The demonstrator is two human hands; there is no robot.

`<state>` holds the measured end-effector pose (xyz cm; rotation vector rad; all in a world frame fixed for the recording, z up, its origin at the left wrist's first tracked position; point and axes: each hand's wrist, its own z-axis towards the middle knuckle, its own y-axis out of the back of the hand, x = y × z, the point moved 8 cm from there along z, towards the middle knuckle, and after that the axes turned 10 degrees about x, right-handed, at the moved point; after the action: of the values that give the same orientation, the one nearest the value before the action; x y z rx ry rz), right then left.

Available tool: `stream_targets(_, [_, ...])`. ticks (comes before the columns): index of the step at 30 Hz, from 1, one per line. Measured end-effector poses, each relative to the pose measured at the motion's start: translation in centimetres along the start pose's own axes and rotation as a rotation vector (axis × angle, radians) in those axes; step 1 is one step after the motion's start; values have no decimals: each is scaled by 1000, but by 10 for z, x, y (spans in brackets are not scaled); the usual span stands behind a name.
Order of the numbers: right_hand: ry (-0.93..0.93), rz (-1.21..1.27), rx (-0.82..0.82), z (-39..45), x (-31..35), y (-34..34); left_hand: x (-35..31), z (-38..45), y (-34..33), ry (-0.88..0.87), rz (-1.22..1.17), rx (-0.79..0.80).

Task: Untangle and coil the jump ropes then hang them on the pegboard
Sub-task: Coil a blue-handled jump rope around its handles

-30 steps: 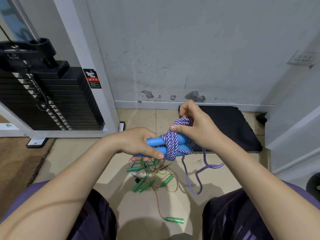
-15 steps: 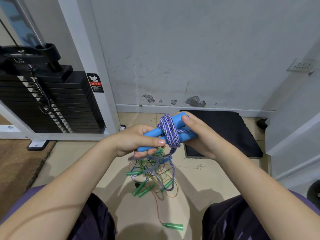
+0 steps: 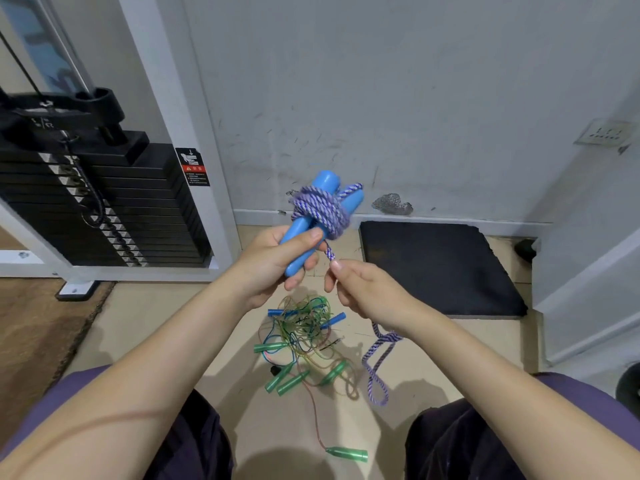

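My left hand grips both blue handles below the purple rope wraps, my right hand pinches the tail just beneath; pulling hard could cinch the knot or drag the wraps off.

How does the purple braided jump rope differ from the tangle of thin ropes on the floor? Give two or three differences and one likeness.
The purple braided rope is thick and wound around blue handles held in the left hand; the thin ropes lie knotted on the floor. Its handles are fat; theirs are slim, mostly green. Both are unhung.
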<state>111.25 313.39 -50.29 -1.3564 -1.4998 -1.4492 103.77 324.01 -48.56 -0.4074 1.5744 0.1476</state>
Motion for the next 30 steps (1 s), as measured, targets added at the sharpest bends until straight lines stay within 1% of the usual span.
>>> stream_targets(2, [-13,-10,-7,1,3,1,-7,0,22,-31,-11,-154])
stream_targets(4, [-3,-150,-65,1,10,5,-11,-3,41,-31,20,-264])
stream_targets(5, [8,-251,-100,1,15,9,-11,-4,47,-19,56,-287])
stream_targets(7, [8,-392,-149,-3,21,18,-10,-5,49,13,125,-291])
stream_targets(10, [-3,-462,-162,-8,23,26,-4,-5,47,54,211,-312])
stream_targets(12, [22,-472,-174,-11,28,26,-2,-4,46,67,268,-333])
stream_targets(16, [73,-404,-177,-15,37,31,-2,-2,41,85,379,-358])
stream_targets(18, [97,-411,-160,-18,40,35,1,1,33,104,465,-301])
stream_targets(19, [111,-427,-154,-20,42,37,5,2,27,127,506,-247])
stream_targets(21, [145,-449,-160,-24,45,41,16,3,13,202,545,-87])
stream_targets(24, [178,-436,-199,-25,45,53,27,2,-5,288,544,154])
stream_targets(28, [198,-461,-220,-18,38,56,36,-4,-26,375,592,373])
stream_targets(30, [209,-481,-223,-15,39,53,37,-8,-39,391,622,462])
